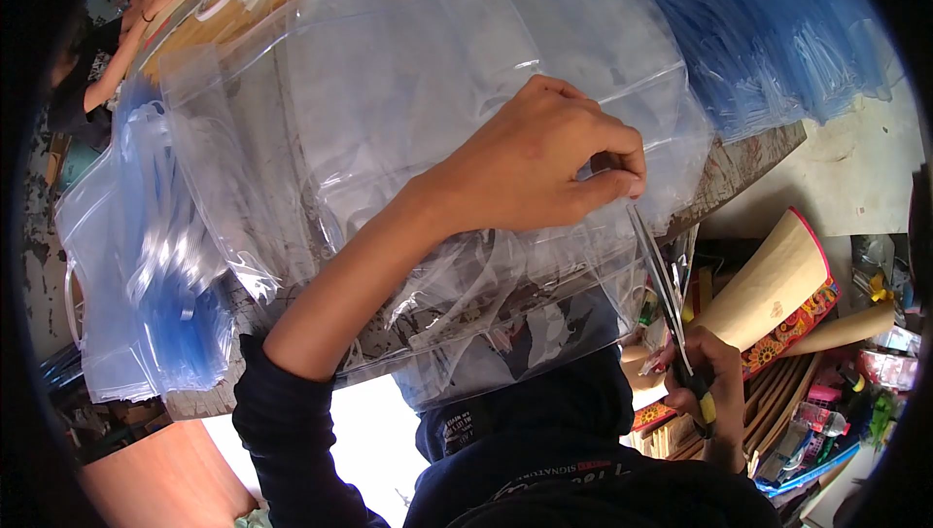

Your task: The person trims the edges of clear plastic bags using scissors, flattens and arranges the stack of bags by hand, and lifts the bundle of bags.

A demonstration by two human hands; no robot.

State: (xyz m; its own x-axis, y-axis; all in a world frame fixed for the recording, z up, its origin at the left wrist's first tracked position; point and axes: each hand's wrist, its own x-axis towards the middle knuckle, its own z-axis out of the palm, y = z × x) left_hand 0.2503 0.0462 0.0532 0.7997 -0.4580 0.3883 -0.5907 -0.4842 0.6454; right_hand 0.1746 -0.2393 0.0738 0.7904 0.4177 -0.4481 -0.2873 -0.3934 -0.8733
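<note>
My left hand (544,154) reaches across the table from the left. Its thumb and index finger pinch the right edge of a clear plastic bag (389,90), one of several layered sheets with seams. Low on the right, my right hand (717,382) is wrapped around a pair of scissors (671,309) with a black and yellow handle. The long metal blades point up, their tips just below my left fingertips, beside the plastic's edge. Part of the clear plastic hangs over the table's front edge toward my lap.
Bluish plastic bags lie in piles at the left (180,314) and upper right (777,52) of the worn table (748,158). Another person's arm (121,56) shows at the upper left. Rolled mats (768,285) and a bin of colourful items (816,431) stand at the right.
</note>
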